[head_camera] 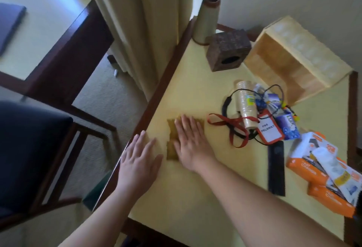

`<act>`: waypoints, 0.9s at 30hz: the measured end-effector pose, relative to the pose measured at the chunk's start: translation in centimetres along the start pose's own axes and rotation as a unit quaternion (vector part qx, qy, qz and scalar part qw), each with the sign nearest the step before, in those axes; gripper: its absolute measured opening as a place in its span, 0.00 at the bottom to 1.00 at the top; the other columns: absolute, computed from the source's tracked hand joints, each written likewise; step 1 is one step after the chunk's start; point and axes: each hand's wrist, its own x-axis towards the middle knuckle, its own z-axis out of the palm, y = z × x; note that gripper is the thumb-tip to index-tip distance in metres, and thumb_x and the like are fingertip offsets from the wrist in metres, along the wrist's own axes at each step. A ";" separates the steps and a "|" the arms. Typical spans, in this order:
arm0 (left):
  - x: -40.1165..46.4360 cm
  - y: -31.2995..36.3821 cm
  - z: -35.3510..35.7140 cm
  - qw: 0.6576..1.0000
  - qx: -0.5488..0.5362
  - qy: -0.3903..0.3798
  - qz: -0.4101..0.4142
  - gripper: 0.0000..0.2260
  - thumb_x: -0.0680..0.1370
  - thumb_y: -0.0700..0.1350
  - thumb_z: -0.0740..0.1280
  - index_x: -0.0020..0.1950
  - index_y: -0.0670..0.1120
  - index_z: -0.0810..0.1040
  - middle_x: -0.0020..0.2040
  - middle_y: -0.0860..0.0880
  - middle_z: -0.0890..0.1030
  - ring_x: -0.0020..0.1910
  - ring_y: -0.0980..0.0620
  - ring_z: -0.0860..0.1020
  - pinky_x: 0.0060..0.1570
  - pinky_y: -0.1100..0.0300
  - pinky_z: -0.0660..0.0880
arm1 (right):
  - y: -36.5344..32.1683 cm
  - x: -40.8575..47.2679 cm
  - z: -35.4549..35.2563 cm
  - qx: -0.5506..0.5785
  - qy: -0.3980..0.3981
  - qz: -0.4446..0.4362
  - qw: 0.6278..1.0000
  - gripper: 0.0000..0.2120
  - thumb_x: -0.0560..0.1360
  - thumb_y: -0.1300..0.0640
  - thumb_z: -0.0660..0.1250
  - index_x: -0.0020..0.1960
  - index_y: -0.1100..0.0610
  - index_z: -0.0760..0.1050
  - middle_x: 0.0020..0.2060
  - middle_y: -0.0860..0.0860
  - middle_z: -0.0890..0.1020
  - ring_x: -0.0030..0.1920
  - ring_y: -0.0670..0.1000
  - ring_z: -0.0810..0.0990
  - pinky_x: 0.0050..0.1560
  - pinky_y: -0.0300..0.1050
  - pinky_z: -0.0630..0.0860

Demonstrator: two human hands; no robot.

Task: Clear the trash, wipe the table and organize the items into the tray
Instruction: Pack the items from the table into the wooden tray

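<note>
On the yellow table (195, 82), a dull-gold cloth (172, 148) lies flat; right hand (191, 145) presses it, left hand (139, 162) beside, both grips apart.

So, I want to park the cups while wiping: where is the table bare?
Bare table lies between the dark cube box, the table's left edge and the cloth under the right hand. More shows by the right forearm, before the black strip. Crowded: cups, lanyards, orange packs.

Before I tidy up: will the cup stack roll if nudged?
Probably. The cup stack lies on its side, so it could roll, likely curving since it tapers. The lanyards draped around it may check it. It looks light.
</note>
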 end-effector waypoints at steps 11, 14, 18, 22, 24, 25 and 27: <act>0.0 -1.0 1.5 0.999 0.021 0.021 0.026 0.28 0.85 0.63 0.55 0.83 0.54 0.64 0.85 0.45 0.56 0.85 0.46 0.51 0.82 0.49 0.48 | 2.9 18.1 -6.6 -0.014 0.095 0.143 0.985 0.32 0.85 0.43 0.42 0.85 0.57 0.40 0.84 0.56 0.41 0.83 0.58 0.40 0.82 0.56 0.40; -0.1 -1.3 1.9 0.998 0.006 0.047 0.036 0.28 0.84 0.61 0.60 0.82 0.52 0.67 0.84 0.44 0.59 0.84 0.45 0.55 0.82 0.50 0.51 | 0.4 15.7 -5.1 -0.011 0.103 0.105 0.989 0.33 0.85 0.43 0.42 0.85 0.58 0.41 0.84 0.57 0.43 0.84 0.59 0.41 0.82 0.57 0.41; 0.3 -1.2 2.0 0.997 0.007 0.063 0.044 0.28 0.83 0.60 0.62 0.81 0.51 0.69 0.84 0.43 0.60 0.84 0.44 0.56 0.82 0.51 0.49 | 0.3 12.8 -4.3 -0.041 0.044 -0.020 0.998 0.32 0.86 0.43 0.44 0.85 0.55 0.38 0.84 0.54 0.39 0.83 0.56 0.37 0.81 0.52 0.35; 0.3 -1.5 2.5 0.995 0.003 0.080 0.053 0.28 0.82 0.59 0.63 0.80 0.50 0.70 0.83 0.43 0.61 0.83 0.43 0.58 0.82 0.49 0.53 | 3.0 20.0 -7.7 -0.079 0.093 0.068 0.990 0.33 0.86 0.43 0.43 0.84 0.57 0.38 0.84 0.56 0.40 0.84 0.57 0.40 0.81 0.52 0.36; 0.3 -1.6 2.6 0.995 0.001 0.082 0.054 0.28 0.82 0.59 0.64 0.80 0.51 0.70 0.83 0.43 0.62 0.83 0.44 0.58 0.82 0.50 0.53 | 3.8 23.7 -9.7 -0.073 0.106 0.120 0.984 0.33 0.86 0.43 0.42 0.84 0.58 0.39 0.84 0.56 0.42 0.84 0.58 0.42 0.83 0.55 0.40; 0.3 -1.7 2.7 0.995 -0.001 0.081 0.053 0.28 0.82 0.59 0.64 0.80 0.51 0.70 0.83 0.43 0.61 0.83 0.44 0.58 0.82 0.50 0.53 | 3.7 24.6 -10.1 -0.064 0.117 0.139 0.981 0.32 0.86 0.43 0.42 0.84 0.58 0.40 0.84 0.56 0.44 0.84 0.58 0.43 0.83 0.56 0.41; 0.3 -1.7 2.7 0.996 0.000 0.074 0.047 0.28 0.82 0.59 0.64 0.81 0.51 0.70 0.84 0.44 0.61 0.84 0.44 0.57 0.81 0.49 0.54 | 2.6 24.1 -9.6 -0.025 0.123 0.155 0.980 0.32 0.86 0.44 0.44 0.84 0.58 0.41 0.84 0.56 0.45 0.84 0.58 0.44 0.83 0.56 0.42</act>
